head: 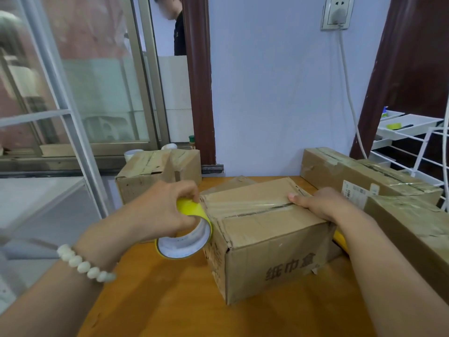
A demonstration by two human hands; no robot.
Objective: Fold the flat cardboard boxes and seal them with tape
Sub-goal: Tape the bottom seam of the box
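A folded cardboard box [272, 242] stands on the wooden table [170, 300], its top flaps closed. A strip of clear tape [243, 205] runs along the top seam toward the box's left edge. My left hand [160, 210] grips a yellow tape roll [187, 232] right beside the box's upper left edge. My right hand [315, 203] lies on the top of the box near its right end, fingers pressing the tape down onto the seam.
A taped box [155, 173] stands at the table's back left, and two long taped boxes [364, 176] lie at the right. A white wire rack [413, 142] stands far right. A person [178, 25] is in the doorway behind. Something yellow [340, 237] pokes out behind my right forearm.
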